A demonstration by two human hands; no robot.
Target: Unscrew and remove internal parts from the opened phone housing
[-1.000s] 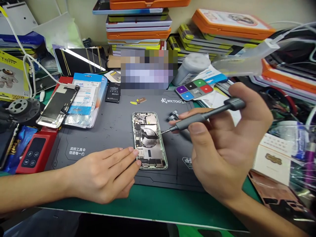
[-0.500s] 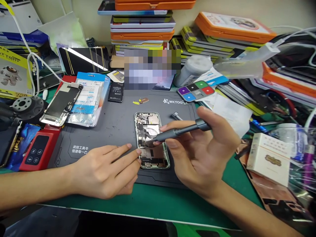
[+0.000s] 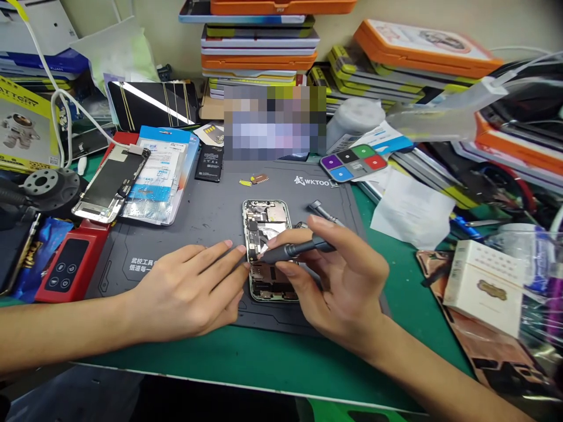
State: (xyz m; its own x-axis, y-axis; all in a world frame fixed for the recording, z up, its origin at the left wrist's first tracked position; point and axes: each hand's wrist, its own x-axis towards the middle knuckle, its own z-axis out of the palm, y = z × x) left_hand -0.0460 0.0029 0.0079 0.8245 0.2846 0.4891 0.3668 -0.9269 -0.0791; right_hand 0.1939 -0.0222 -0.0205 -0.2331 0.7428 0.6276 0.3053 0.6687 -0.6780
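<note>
An opened phone [image 3: 264, 228] with bare circuit boards lies face up in the middle of the grey work mat [image 3: 202, 217]. My left hand [image 3: 189, 293] rests flat on the mat, fingers stretched out, fingertips touching the phone's left edge. My right hand [image 3: 338, 281] pinches a dark grey precision screwdriver [image 3: 294, 249] between thumb and fingers; its tip points left and down onto the phone's middle, near the left side. The lower right part of the phone is hidden by this hand.
A detached phone screen [image 3: 109, 184] lies on a red device [image 3: 65, 269] at the left, beside a blue packet [image 3: 160, 176]. A small black battery [image 3: 210, 163], a colour-sectioned parts tray [image 3: 354, 162], white paper [image 3: 411, 208] and a white box [image 3: 486, 287] surround the mat. Stacked cases [image 3: 259, 53] line the back.
My right hand has come down and to the left with the screwdriver, bringing the tip from the phone's right edge onto its middle. My left hand has barely shifted.
</note>
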